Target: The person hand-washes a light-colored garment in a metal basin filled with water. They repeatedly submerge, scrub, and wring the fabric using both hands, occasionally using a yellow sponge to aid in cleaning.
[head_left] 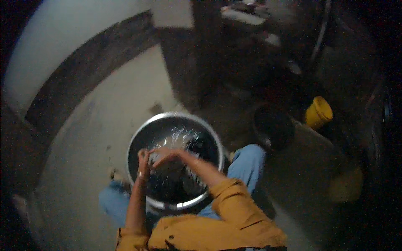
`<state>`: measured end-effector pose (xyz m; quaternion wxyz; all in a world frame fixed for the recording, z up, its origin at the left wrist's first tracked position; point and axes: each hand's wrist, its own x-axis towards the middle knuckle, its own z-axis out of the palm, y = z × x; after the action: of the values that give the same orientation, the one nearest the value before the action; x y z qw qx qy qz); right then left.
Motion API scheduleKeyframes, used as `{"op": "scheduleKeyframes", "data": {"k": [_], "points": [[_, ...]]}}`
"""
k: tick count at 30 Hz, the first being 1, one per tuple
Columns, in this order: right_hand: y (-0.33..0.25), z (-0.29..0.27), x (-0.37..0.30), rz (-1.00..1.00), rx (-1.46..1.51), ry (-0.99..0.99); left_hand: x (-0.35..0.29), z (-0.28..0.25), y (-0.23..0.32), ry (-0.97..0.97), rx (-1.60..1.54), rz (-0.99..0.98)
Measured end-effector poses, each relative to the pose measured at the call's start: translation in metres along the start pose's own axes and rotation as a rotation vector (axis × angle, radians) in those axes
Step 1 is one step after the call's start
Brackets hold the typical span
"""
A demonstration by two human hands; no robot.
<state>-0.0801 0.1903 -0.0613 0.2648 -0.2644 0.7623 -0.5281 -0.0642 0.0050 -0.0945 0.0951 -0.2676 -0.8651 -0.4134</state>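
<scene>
A wide round metal basin (176, 115) stands on the floor between my legs. It holds water with glints on its surface, and dark wet material (194, 178), perhaps cloth, lies in it. Above the basin's left half, my left hand (144, 156) is raised with its fingers curled closed. My right hand (166, 155) reaches across from the right, its bent fingers meeting the left hand. Anything gripped between them is too dim and blurred to make out.
My legs in blue trousers (249, 165) flank the basin. To the right are a dark round bucket (274, 127) and a yellow container (319, 113). A wall with a dark lower band (92, 54) curves along the left. Pale objects (245, 14) lie at the far right.
</scene>
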Motion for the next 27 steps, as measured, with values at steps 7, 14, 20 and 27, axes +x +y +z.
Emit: {"op": "scheduleKeyframes", "data": {"k": [7,14,20,27], "points": [[-0.110,-0.005,-0.058,0.112,-0.162,0.295,-0.020,-0.018,0.041,-0.520,-0.655,-0.412],[-0.224,0.007,-0.113,-0.013,0.007,0.420,-0.045,-0.014,0.088,-0.531,-0.653,-0.307],[-0.249,-0.009,-0.146,-0.210,0.138,0.616,-0.023,-0.021,0.125,-0.538,-0.801,-0.283],[-0.183,-0.015,-0.152,0.087,-0.162,0.598,-0.045,-0.001,0.040,-0.307,-0.370,-0.274]]}}
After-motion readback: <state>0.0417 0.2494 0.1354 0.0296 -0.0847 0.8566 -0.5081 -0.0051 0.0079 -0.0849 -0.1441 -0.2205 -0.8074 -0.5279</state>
